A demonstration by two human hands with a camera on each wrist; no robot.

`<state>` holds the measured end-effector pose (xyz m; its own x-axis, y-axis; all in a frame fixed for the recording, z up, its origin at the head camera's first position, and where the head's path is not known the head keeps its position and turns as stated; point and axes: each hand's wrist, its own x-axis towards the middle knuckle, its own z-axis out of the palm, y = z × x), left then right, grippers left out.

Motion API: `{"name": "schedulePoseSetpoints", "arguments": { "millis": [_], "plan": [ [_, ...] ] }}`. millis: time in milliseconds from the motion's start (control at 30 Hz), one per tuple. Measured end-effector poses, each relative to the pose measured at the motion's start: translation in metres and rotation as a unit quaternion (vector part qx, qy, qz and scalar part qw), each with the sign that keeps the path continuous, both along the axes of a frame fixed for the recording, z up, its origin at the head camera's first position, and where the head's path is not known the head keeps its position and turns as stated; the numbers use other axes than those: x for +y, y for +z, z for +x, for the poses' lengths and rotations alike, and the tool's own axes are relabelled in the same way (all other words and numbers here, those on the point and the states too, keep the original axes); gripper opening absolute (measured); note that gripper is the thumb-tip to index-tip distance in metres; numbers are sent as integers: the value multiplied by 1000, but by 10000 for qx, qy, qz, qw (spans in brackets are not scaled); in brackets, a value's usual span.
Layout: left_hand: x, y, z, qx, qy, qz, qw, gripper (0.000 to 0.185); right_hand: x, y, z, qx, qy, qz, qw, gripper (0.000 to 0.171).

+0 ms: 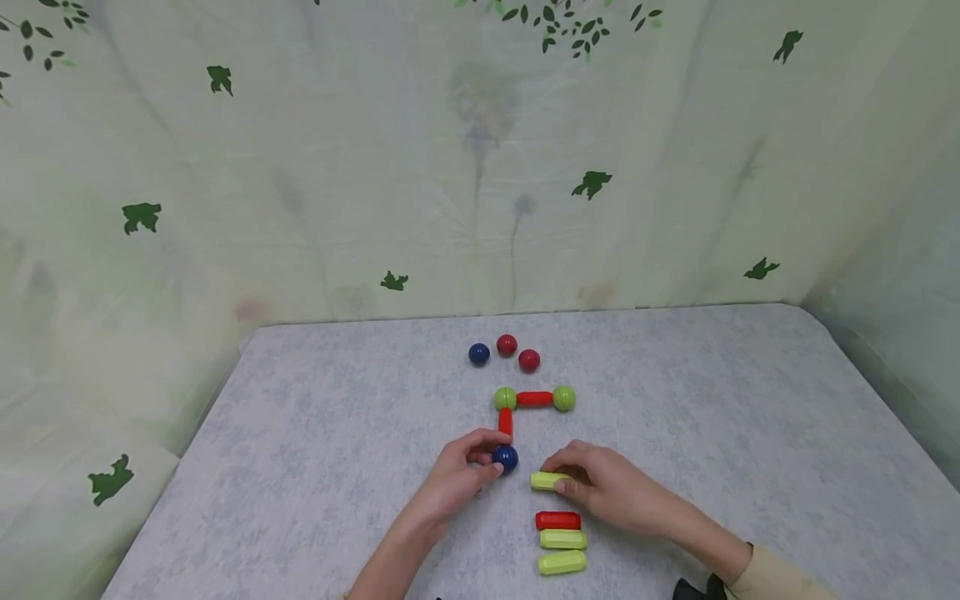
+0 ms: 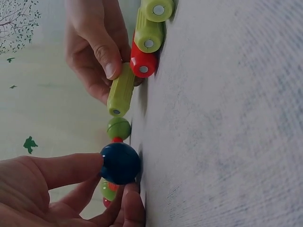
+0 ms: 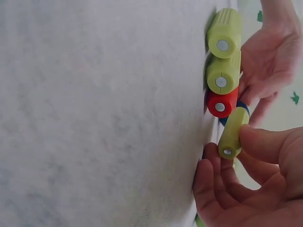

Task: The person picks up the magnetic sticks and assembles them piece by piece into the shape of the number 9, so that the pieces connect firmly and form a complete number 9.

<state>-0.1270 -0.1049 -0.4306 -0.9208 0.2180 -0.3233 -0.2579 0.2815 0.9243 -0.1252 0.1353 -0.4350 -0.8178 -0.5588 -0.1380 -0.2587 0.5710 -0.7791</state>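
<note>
Blue ball [image 1: 505,457] between left fingers [image 1: 480,442]

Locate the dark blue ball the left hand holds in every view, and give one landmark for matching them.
Head: blue ball, lower centre.
Left wrist, lower left of centre.
Right wrist: only a blue sliver behind the rods.
Shared landmark: red rod lying beside two green rods.

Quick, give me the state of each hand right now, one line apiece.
Left hand: closed, pinching the blue ball at the end of the red rod.
Right hand: closed, holding the green rod just above the table.
</note>
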Motion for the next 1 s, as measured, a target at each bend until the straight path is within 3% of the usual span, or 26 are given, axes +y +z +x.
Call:
{"name": "schedulePoseSetpoints", "arguments": {
  "millis": [367, 600, 1000],
  "plan": [
    [0, 1, -2, -59, -18, -166, 9998, 34, -10, -1, -18, 440, -124, -89, 9989, 18],
    [0, 1, -4, 13, -53, -186, 9998, 33, -13, -4, -24, 385, -71, -134, 9991, 21],
    [2, 1, -4, -43, -63, -249, 9997, 33, -1, 6, -9, 562, -462, -252, 9970, 26]
  ]
}}
